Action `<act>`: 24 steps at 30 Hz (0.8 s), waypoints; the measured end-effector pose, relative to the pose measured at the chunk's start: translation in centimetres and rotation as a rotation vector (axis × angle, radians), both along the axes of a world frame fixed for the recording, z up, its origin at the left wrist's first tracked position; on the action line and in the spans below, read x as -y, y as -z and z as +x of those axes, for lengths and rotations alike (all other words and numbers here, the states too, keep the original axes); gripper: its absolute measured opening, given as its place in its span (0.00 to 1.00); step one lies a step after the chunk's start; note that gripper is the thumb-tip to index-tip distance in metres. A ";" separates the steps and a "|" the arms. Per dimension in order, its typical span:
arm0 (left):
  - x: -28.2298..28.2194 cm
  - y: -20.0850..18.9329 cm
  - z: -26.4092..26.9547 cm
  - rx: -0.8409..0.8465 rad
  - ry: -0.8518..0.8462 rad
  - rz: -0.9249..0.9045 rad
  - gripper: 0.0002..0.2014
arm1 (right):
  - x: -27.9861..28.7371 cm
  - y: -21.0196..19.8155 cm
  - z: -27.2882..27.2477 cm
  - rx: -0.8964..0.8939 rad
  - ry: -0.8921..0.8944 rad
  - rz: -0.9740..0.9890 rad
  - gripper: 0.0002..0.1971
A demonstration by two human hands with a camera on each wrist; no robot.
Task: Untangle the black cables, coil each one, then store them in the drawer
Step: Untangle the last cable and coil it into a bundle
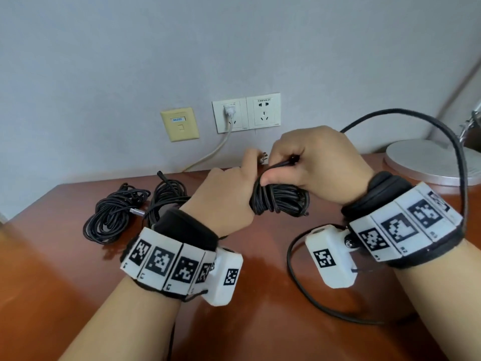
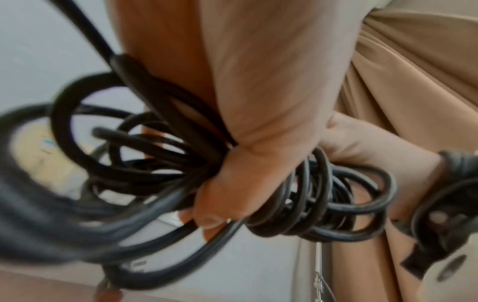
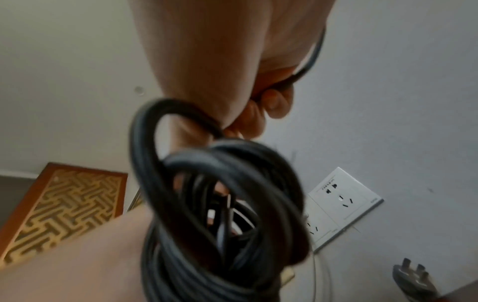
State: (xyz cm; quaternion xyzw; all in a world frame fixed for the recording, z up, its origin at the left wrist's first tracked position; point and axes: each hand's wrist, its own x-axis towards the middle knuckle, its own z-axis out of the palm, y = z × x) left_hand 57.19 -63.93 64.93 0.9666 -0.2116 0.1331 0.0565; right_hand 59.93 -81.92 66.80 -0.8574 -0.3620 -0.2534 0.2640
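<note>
Above the brown desk [image 1: 78, 269], my left hand [image 1: 226, 201] grips a bundle of coiled black cable [image 1: 282, 200] around its middle. In the left wrist view the left hand [image 2: 225, 183] has its thumb curled over the coil [image 2: 323, 194]. My right hand [image 1: 312, 165] pinches one strand of this cable [image 1: 282, 162] just above the bundle. The same pinch shows in the right wrist view [image 3: 258, 106], over the coil [image 3: 220, 204]. A pronged plug [image 3: 413, 280] pokes out behind the hands. Two other coiled black cables [image 1: 112, 217] [image 1: 169, 194] lie on the desk at the left. No drawer is in view.
A loose black cable [image 1: 460, 178] arcs around my right wrist and loops on the desk [image 1: 299, 282]. A round white lamp base [image 1: 426, 162] stands at the back right. The wall holds sockets [image 1: 263, 113], a white plugged-in cord [image 1: 229, 112] and a beige plate [image 1: 179, 123].
</note>
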 end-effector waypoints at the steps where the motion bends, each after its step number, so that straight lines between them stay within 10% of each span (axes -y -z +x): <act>1: -0.1 -0.1 0.1 0.018 0.023 -0.026 0.36 | 0.2 0.0 0.2 -0.100 -0.055 0.083 0.18; 14: 1.5 -2.8 -2.6 0.039 0.256 -0.580 0.45 | 0.8 -0.5 0.4 -0.464 -0.517 0.574 0.02; 17: 1.2 -3.5 -2.5 0.126 0.225 -0.788 0.39 | 0.6 -0.2 0.7 -0.261 -0.269 0.456 0.20; 24: -1.0 -4.2 -1.6 0.190 0.064 -1.049 0.25 | 0.0 -0.6 -1.0 0.024 0.194 -0.013 0.11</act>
